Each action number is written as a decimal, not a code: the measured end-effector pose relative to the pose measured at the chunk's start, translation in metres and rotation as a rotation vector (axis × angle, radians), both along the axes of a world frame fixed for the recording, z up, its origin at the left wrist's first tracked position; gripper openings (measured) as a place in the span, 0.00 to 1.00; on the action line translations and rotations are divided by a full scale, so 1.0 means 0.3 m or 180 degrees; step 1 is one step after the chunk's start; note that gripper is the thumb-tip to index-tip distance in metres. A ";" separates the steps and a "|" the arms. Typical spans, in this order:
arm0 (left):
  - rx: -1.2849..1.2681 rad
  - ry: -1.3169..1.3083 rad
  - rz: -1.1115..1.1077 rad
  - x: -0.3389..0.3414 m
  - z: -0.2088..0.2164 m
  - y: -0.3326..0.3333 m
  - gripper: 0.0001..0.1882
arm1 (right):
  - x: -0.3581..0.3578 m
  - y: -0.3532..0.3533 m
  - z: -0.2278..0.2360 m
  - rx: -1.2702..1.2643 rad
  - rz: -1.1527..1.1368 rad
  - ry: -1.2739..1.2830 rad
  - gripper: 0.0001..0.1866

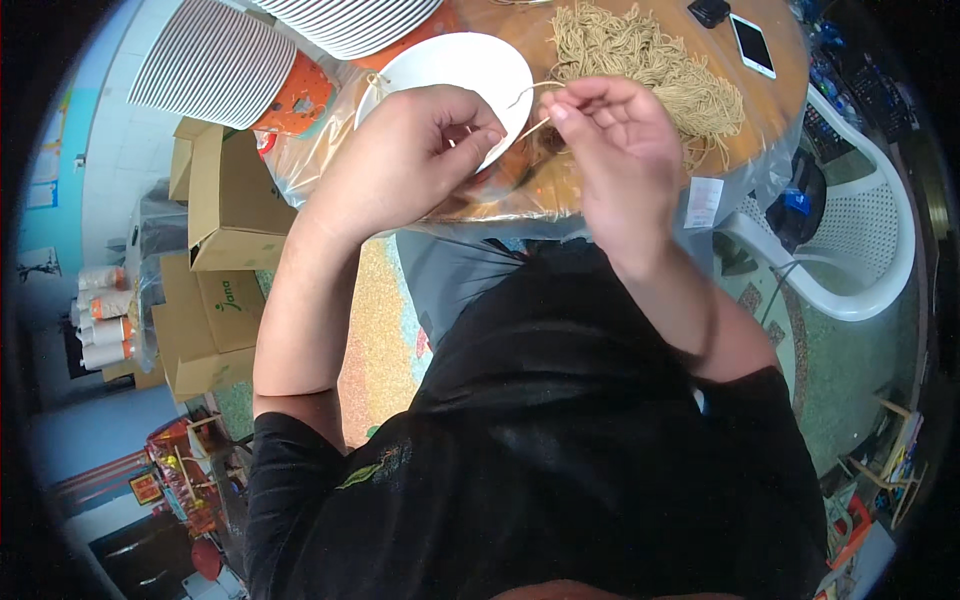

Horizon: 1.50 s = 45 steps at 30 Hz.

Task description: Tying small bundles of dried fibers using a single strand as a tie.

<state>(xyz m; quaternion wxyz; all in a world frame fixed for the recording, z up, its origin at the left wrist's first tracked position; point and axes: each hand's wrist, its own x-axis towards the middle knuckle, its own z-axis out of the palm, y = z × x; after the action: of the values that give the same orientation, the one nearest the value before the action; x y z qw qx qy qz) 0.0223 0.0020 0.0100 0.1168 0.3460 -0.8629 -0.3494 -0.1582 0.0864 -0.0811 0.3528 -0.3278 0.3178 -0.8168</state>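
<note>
Saw open cardboard boxes (230, 205) left of the table (772, 95), stacked white bowls (205, 65) at its left, then a phone (754, 46) and, off the right edge, a white chair (860, 225). Noted clear plastic over the tabletop, speckled floor (850, 380) below. Found a white dish (458, 65) partly blocked by the left hand (425, 150); saw one string (537, 130) narrowly pinched by that hand and the right hand (622, 145), before heaped string (640, 60).
</note>
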 end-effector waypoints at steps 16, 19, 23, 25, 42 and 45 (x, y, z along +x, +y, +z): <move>0.0076 0.0276 0.0311 -0.018 0.023 0.050 0.07 | -0.095 -0.044 0.091 0.0625 0.1461 0.1833 0.06; 0.0484 0.0532 0.0618 -0.023 -0.013 0.050 0.08 | -0.078 -0.033 0.089 0.0533 0.1401 0.1410 0.07; -0.0043 0.0983 0.0513 -0.018 -0.059 0.043 0.08 | -0.058 -0.015 0.086 0.0575 0.1173 0.1047 0.11; -0.0486 0.0931 0.0366 -0.019 -0.064 0.044 0.08 | -0.045 -0.008 0.088 0.0655 0.0938 0.1302 0.11; -0.1690 0.1040 -0.0370 -0.027 -0.055 0.051 0.09 | -0.048 -0.016 0.060 0.0786 0.0821 0.0953 0.08; -0.1944 0.0917 -0.0425 -0.024 -0.058 0.044 0.11 | -0.053 -0.010 0.067 0.0789 0.0983 0.0751 0.08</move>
<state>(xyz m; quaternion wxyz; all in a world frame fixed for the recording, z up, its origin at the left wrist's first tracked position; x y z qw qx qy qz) 0.0152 0.0154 -0.0073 0.3126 0.1850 -0.9230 -0.1271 -0.1741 0.0834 -0.0610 0.4715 -0.4200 0.4008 -0.6638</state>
